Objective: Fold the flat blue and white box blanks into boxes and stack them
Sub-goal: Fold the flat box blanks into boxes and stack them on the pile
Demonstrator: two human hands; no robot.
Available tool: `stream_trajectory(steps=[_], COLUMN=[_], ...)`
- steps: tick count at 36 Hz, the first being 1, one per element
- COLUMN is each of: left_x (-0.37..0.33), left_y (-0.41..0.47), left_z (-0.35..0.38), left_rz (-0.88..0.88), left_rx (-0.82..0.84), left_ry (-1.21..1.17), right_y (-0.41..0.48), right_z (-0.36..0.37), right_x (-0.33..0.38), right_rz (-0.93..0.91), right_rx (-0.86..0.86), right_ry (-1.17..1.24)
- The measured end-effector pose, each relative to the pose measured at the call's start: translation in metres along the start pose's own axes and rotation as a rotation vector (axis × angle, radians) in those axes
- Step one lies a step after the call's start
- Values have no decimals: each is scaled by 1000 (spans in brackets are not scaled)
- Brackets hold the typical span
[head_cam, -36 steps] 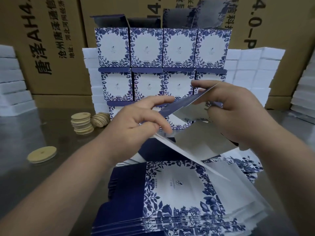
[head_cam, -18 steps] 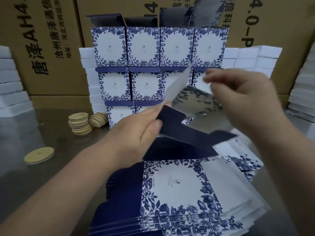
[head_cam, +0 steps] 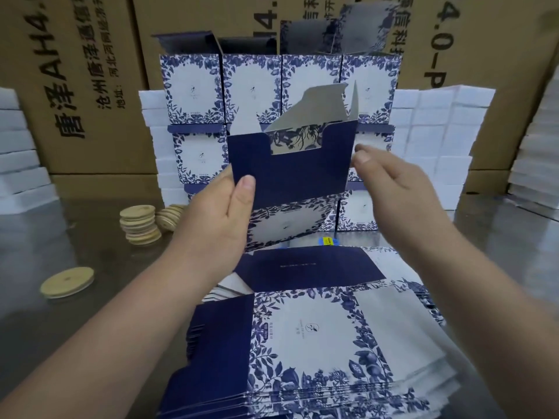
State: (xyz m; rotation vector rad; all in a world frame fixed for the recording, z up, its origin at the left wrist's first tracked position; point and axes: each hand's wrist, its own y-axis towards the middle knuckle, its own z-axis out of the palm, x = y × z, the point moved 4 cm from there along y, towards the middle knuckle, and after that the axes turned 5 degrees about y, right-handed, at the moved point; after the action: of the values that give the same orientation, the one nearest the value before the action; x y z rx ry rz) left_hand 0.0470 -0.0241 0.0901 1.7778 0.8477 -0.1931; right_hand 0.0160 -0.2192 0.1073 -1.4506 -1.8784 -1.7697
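My left hand (head_cam: 217,213) grips a half-opened blue and white box blank (head_cam: 293,173) by its left edge, thumb on the dark blue panel, holding it upright in front of me. Its grey inner flaps stick up at the top. My right hand (head_cam: 396,189) hovers at the blank's right edge with fingers loosely bent, and I cannot tell whether they touch it. A thick pile of flat blanks (head_cam: 314,352) lies on the table below my arms. Behind the blank stands a stack of folded boxes (head_cam: 251,89), several wide and three rows high.
Round wooden lids sit at the left: a small stack (head_cam: 140,220), some leaning ones (head_cam: 171,217) and a single lid (head_cam: 68,281). White foam trays (head_cam: 435,140) flank the folded boxes. Large brown cartons (head_cam: 81,86) form the back wall. The table surface (head_cam: 60,328) is shiny metal.
The blank went from a flat sheet being pulled apart to an upright, opened sleeve raised in front of the stack. My right hand let go and drew to the right edge.
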Motion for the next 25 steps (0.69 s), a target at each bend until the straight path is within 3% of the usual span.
stream_trajectory(steps=[6,11,19,25], left_x=[8,15,-4,-1], left_y=[0,-2,-3,-5], left_z=[6,7,12,12], left_rz=[-49,-124,131,119], left_rx=[111,42,220,208], left_ry=[-161,-322,-343,-277], right_y=[0,0,-1,-2], right_z=[8,10,10,8], right_x=[-6,-5,-2,-3], right_rz=[87,49,5,14], right_rx=[127,187,152,128], right_ry=[18,47,82,12])
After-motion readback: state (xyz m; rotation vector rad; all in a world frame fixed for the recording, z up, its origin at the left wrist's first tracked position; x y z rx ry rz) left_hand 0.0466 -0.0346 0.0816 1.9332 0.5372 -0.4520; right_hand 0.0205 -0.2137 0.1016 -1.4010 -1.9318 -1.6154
